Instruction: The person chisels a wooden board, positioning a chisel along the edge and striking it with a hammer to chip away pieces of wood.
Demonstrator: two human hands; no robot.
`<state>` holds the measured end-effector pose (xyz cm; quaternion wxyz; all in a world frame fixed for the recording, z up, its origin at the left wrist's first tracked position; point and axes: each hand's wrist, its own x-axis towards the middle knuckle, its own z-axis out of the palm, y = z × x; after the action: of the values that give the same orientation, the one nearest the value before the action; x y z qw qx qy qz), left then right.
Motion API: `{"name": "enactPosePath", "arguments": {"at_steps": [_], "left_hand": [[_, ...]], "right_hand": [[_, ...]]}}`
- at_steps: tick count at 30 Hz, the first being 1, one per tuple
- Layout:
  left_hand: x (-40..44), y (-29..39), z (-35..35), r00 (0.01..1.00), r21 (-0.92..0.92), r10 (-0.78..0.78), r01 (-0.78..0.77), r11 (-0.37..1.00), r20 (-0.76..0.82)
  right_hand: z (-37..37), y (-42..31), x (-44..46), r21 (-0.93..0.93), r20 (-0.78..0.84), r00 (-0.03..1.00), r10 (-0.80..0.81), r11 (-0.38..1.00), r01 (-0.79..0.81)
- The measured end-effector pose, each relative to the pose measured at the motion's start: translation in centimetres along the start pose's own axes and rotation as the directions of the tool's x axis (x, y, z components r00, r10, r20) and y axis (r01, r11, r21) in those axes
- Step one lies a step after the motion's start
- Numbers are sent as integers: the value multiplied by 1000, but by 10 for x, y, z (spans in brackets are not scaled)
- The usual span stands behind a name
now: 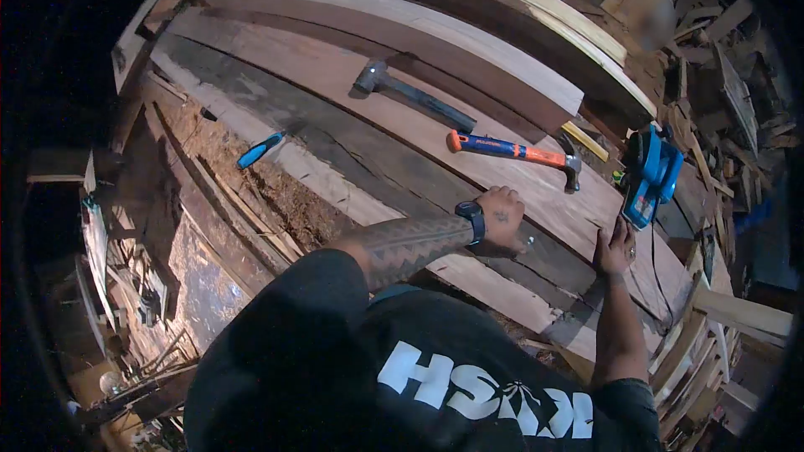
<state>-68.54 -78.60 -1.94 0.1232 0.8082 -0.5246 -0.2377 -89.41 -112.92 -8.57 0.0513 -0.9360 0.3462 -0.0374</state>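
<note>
My left hand (502, 218), with a dark watch (471, 219) on its wrist, rests over the dark gap strip between planks. Its fingers are curled in, and what they hold, if anything, is hidden. A tiny shiny spot shows beside it. My right hand (615, 249) lies on the plank (586, 219) with fingers stretched out, close to the end of a blue power planer (653, 174). Ahead of my hands, a claw hammer (512, 149) with an orange and blue handle lies on the plank. Beyond it is a black mallet (414, 95).
A blue-handled tool (261, 151), perhaps a chisel, lies at the left on the planks' near edge by wood shavings (293, 201). Thick curved boards (402, 21) stand along the far side. Scrap wood (729, 59) piles up at the right, and a cord (657, 272) trails nearby.
</note>
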Motion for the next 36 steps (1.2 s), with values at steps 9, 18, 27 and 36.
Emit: {"name": "enactPosePath", "arguments": {"at_steps": [9,18,27,36], "left_hand": [[25,-2,1,996,-33,-14,17,999,84],[35,-2,13,989,-160,-24,48,986,148],[32,8,21,997,-109,-66,71,991,42],[37,18,10,977,-77,-106,122,989,185]], "right_hand": [[-11,-3,-1,-106,117,993,-5,994,17],[-18,12,9,166,155,970,-187,973,162],[-25,8,5,51,145,976,-162,986,156],[-37,7,2,477,185,966,-183,876,74]]}}
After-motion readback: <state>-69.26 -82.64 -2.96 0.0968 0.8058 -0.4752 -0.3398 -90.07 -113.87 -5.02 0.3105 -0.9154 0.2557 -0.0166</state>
